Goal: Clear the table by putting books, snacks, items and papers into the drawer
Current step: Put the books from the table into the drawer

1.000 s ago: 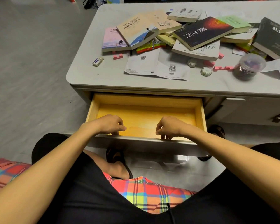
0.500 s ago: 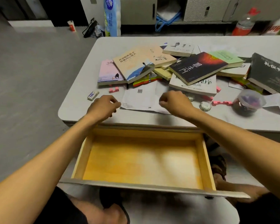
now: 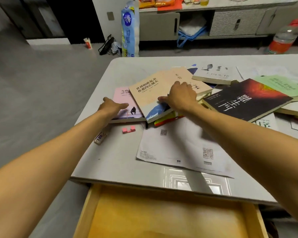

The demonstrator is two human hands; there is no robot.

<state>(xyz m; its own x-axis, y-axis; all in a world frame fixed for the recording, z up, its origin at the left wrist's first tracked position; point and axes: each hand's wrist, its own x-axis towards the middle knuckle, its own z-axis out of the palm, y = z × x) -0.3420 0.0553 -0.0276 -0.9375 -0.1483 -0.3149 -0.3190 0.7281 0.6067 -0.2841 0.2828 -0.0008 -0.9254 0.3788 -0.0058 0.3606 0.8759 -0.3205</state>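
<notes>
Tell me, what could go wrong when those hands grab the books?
The beige book lies tilted across the pink book and a colourful packet, so lifting either book might tip the pile and slide something off the table. The left hand reaches over the small pink blocks and a little wrapped sweet near the edge; the arm could knock them to the floor. The right hand only presses flat, so the beige book may slip.

Both bare arms are stretching toward twelve o'clock; left hand (image 3: 111,105) and right hand (image 3: 180,96) are lying flat, fingers extended.
</notes>
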